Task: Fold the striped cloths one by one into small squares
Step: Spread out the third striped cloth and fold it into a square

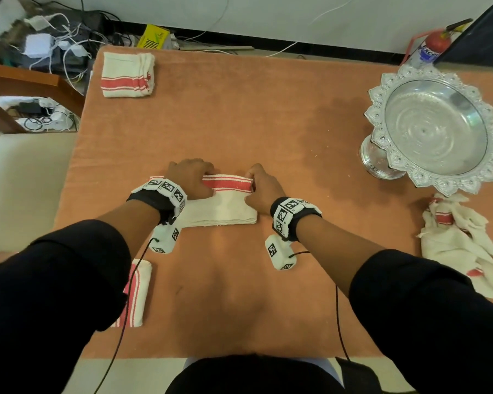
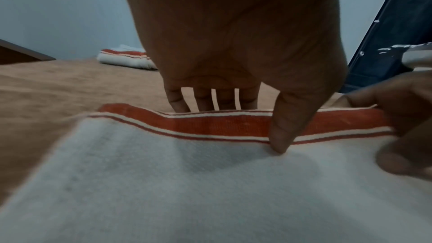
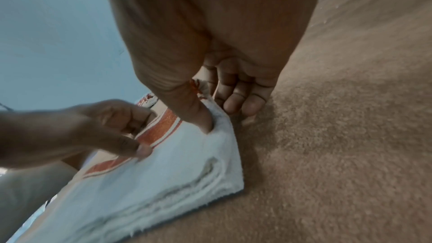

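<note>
Striped cloth's (image 1: pixel 225 201) red edge within both hands' grip

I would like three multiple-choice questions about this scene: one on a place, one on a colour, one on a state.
1. Where does the silver tray stand?
A. far right of the table
B. near left corner
C. on the floor

2. What colour are the stripes on the cloth being folded?
A. blue
B. green
C. red

3. The cloths on the right below the tray are:
A. folded
B. crumpled
C. rolled

Answers: 1 A, it stands at the table's right edge. 2 C, a red band runs between the left hand and right hand. 3 B, they lie in a loose heap.
</note>
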The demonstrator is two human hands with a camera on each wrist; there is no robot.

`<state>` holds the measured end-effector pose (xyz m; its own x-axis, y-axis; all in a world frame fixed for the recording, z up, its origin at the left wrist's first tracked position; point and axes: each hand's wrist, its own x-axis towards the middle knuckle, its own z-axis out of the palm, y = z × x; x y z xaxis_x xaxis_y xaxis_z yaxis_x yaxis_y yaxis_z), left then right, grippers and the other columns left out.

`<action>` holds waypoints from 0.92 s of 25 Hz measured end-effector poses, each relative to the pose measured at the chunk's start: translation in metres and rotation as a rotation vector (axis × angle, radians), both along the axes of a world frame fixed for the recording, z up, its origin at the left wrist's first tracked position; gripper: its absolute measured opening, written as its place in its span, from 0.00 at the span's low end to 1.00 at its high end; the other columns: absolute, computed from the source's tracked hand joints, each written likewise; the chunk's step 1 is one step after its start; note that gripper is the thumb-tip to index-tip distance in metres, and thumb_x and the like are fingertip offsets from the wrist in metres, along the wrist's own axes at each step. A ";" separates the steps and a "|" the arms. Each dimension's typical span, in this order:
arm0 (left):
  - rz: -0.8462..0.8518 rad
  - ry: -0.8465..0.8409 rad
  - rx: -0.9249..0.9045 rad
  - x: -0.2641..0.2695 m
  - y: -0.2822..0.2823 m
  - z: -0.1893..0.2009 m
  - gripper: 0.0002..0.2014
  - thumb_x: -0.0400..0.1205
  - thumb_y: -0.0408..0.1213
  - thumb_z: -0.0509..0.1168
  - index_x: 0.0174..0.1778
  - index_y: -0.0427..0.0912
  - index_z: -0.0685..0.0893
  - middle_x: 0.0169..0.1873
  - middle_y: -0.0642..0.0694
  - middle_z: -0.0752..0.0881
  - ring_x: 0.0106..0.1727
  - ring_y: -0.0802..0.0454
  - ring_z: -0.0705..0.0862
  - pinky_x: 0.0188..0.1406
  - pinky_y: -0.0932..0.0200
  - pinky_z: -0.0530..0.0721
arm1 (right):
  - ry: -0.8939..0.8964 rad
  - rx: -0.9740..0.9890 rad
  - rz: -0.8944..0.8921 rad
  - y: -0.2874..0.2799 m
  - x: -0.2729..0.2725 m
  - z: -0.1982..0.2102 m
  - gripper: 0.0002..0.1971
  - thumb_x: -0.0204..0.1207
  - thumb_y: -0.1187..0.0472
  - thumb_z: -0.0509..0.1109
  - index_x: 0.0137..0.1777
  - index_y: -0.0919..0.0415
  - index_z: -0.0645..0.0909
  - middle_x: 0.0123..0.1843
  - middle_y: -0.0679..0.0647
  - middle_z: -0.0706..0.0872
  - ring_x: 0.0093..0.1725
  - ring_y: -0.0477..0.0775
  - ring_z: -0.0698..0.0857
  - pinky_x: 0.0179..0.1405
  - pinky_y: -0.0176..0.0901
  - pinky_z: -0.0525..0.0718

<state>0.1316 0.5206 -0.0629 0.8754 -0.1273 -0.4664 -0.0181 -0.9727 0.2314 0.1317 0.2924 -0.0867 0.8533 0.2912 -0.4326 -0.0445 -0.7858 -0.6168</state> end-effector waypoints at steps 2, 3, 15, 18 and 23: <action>-0.003 0.047 0.063 0.001 0.018 0.005 0.19 0.74 0.55 0.72 0.62 0.61 0.85 0.56 0.55 0.88 0.62 0.45 0.85 0.67 0.41 0.72 | 0.051 0.039 -0.051 -0.004 0.001 0.002 0.15 0.64 0.65 0.74 0.46 0.47 0.76 0.41 0.44 0.85 0.39 0.48 0.84 0.38 0.44 0.82; -0.005 0.063 0.119 0.000 0.029 0.008 0.21 0.75 0.56 0.72 0.65 0.60 0.84 0.58 0.55 0.88 0.64 0.45 0.84 0.68 0.42 0.70 | 0.073 0.051 -0.069 -0.007 0.002 0.002 0.11 0.63 0.65 0.75 0.41 0.50 0.79 0.37 0.44 0.84 0.37 0.49 0.83 0.36 0.42 0.80; 0.501 0.064 -0.136 -0.044 0.112 0.018 0.13 0.74 0.43 0.83 0.52 0.44 0.94 0.36 0.47 0.89 0.40 0.47 0.87 0.41 0.56 0.81 | 0.255 0.304 -0.352 -0.017 -0.010 0.026 0.05 0.78 0.60 0.77 0.51 0.60 0.87 0.31 0.55 0.88 0.20 0.47 0.80 0.18 0.37 0.75; 0.723 0.077 -0.423 -0.058 0.103 0.027 0.08 0.79 0.35 0.79 0.52 0.40 0.89 0.30 0.40 0.92 0.28 0.49 0.90 0.27 0.58 0.88 | 0.393 0.511 -0.428 -0.012 -0.016 0.049 0.07 0.84 0.67 0.70 0.59 0.63 0.79 0.36 0.66 0.92 0.25 0.56 0.88 0.20 0.43 0.85; 0.983 0.030 -0.980 -0.070 0.083 0.059 0.13 0.81 0.21 0.66 0.57 0.41 0.82 0.48 0.24 0.91 0.49 0.29 0.93 0.53 0.36 0.93 | 0.446 0.731 -0.600 -0.017 -0.005 0.069 0.11 0.86 0.65 0.63 0.60 0.73 0.80 0.50 0.77 0.90 0.45 0.71 0.93 0.43 0.58 0.92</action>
<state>0.0613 0.6035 -0.0041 0.7867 0.2459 -0.5662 0.5891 -0.0254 0.8076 0.1267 0.2754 -0.0177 0.7503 0.1904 -0.6331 -0.6446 -0.0020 -0.7645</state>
